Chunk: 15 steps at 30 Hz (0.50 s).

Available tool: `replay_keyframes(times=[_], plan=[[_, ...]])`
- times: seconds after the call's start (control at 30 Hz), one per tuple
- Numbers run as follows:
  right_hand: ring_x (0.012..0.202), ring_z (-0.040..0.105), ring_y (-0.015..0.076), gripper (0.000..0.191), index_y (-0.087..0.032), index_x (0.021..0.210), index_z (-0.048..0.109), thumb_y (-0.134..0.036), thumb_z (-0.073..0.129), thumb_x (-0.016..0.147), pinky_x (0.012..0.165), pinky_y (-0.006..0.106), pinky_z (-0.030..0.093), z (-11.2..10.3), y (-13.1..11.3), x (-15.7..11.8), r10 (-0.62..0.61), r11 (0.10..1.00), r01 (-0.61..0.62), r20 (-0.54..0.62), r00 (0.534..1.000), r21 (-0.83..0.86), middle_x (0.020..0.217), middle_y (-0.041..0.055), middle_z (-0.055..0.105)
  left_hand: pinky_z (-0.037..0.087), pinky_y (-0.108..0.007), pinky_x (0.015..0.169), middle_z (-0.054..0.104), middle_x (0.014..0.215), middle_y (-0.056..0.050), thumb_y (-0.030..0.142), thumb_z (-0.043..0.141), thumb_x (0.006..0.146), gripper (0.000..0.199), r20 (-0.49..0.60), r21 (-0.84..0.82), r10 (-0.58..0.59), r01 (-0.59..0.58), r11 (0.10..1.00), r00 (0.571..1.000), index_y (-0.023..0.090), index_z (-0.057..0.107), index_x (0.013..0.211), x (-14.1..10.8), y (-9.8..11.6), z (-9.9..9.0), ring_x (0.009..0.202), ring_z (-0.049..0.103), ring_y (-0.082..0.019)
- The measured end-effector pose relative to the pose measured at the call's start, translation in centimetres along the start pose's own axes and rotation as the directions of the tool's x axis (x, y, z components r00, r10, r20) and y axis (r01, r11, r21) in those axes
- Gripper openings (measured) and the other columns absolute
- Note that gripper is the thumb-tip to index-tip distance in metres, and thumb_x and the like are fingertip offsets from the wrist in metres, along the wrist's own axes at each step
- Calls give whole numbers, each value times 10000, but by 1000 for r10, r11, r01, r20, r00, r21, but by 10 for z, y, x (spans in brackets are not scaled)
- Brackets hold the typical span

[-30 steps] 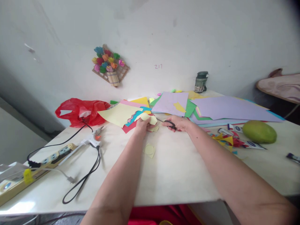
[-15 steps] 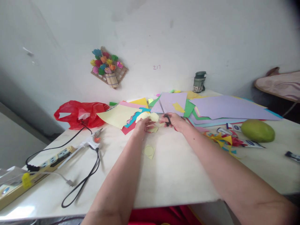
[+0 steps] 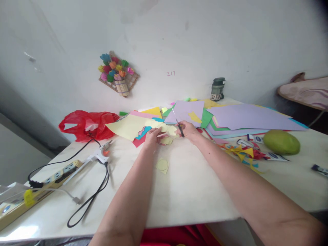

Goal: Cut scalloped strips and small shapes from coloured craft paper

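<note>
My left hand (image 3: 154,136) is closed on a pale yellow piece of paper (image 3: 164,127) with a curved, cut edge. In my right hand (image 3: 188,130) is a pair of scissors (image 3: 180,129), its blades pointing up and away, close to the right end of that paper. Below the left fingers lie smaller pale yellow pieces (image 3: 167,140). Nearer to me on the table is a pale yellow scrap with a circle marked on it (image 3: 162,165). A larger pale yellow sheet (image 3: 126,125) lies behind my left hand.
Coloured sheets (image 3: 251,116) spread along the back. At right are a green mango-like fruit (image 3: 282,142), tubes (image 3: 276,156) and paper scraps (image 3: 242,153). At left stand a red plastic bag (image 3: 89,123), a glue gun (image 3: 104,154), cables and a power strip (image 3: 60,173).
The yellow paper in my left hand has turned and tilted. The scissors have swung, their blades now angled further left and catching light. Both hands stay in nearly the same place.
</note>
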State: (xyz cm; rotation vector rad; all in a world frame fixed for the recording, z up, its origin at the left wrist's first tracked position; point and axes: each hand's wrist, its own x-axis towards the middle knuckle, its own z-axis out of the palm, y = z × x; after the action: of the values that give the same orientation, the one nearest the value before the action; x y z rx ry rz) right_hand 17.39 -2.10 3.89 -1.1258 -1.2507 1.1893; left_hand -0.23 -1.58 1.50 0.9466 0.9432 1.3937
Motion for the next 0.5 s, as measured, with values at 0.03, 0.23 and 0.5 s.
replay_keyframes(times=[0.03, 0.23, 0.5], plan=[[394, 463, 62, 325, -172, 787, 553, -18, 759, 589, 415, 178, 394, 0, 1, 0, -4, 1000, 4, 4, 1000, -14, 484, -97, 507, 512, -272, 523, 660, 651, -46, 318, 787, 608, 269, -13, -2, 18, -18, 1000, 1000, 152, 589, 683, 0, 0, -1, 583, 653, -181], [382, 494, 77, 276, -166, 817, 543, -134, 777, 674, 405, 182, 383, -1, 6, 4, 20, 997, -20, -2, 1000, -70, 483, -67, 560, 387, -189, 424, 615, 533, -28, 294, 787, 649, 243, -57, 66, 55, -52, 996, 997, 127, 611, 642, 4, 1, -5, 430, 546, -93], [387, 558, 97, 362, -148, 849, 585, -490, 691, 795, 303, 164, 234, -10, 10, 1, 103, 990, -80, 200, 974, -119, 554, 25, 635, 470, -193, 521, 679, 645, -49, 237, 768, 675, 188, -175, -65, 152, -165, 984, 973, 126, 624, 724, 8, 2, -10, 618, 682, -150]])
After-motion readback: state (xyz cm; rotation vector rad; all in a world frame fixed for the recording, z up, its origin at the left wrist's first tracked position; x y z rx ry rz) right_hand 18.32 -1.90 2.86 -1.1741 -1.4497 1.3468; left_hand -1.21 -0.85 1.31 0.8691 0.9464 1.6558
